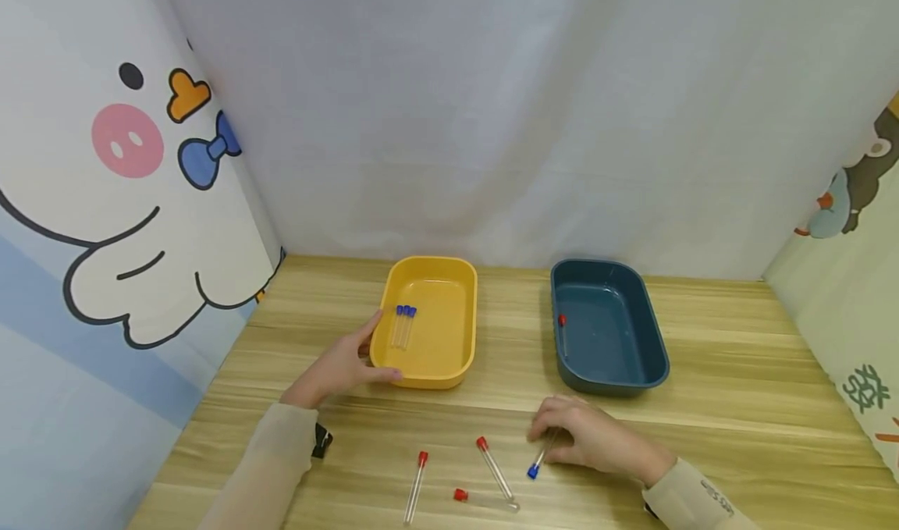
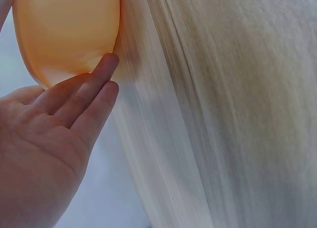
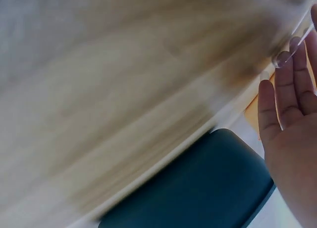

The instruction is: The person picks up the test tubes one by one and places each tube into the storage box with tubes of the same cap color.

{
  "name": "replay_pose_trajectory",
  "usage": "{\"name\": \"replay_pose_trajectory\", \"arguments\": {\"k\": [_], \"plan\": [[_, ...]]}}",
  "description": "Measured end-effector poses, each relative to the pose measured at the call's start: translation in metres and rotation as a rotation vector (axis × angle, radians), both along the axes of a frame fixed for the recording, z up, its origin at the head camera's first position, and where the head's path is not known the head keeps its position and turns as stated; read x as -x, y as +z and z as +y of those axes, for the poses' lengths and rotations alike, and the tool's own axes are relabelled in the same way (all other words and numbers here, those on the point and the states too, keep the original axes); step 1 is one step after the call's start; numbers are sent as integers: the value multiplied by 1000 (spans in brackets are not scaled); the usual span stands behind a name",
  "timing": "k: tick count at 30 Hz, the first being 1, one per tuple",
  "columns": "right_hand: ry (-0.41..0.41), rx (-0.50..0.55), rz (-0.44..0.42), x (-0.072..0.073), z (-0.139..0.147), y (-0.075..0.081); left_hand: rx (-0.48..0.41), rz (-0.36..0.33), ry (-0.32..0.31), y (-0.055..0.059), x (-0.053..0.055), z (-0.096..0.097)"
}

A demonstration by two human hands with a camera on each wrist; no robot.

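My left hand point(image 1: 342, 368) rests against the near left corner of a yellow plastic bin point(image 1: 460, 311), thumb along the front rim and fingers spread along the side. From the left wrist, the fingers point(image 2: 94, 96) look straight against the bin's wall. Inside the bin lie three blue-capped test tubes point(image 1: 403, 327), side by side. My right hand point(image 1: 583, 432) pinches a clear test tube with a blue cap point(image 1: 533, 471), cap slanting down toward the front. In the right wrist view, the tube's clear rounded end point(image 3: 281, 61) shows at the fingertips.
A dark blue bin point(image 1: 649, 335) stands behind my right hand, with one red-capped tube point(image 1: 563, 335) along its left wall. Three red-capped tubes lie loose at the front of the wooden table: a left one point(image 1: 416, 491), a slanted one point(image 1: 496, 467) and a sideways one point(image 1: 485, 500). A pale curtain point(image 1: 492, 124) hangs behind.
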State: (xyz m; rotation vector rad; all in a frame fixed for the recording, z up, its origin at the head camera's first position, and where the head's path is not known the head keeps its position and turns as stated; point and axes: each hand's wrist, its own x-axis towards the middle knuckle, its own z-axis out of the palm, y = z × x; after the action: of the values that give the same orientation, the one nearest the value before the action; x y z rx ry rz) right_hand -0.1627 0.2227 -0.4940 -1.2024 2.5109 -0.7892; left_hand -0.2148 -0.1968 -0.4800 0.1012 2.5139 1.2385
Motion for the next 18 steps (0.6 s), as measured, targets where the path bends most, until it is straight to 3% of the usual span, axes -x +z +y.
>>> {"name": "replay_pose_trajectory", "arguments": {"k": [11, 18], "plan": [[-30, 30, -4, -2, -2, -2, 6, 3, 1, -1, 0, 0], [-145, 49, -47, -3, -4, -2, 0, -2, 4, -2, 0, 0]]}}
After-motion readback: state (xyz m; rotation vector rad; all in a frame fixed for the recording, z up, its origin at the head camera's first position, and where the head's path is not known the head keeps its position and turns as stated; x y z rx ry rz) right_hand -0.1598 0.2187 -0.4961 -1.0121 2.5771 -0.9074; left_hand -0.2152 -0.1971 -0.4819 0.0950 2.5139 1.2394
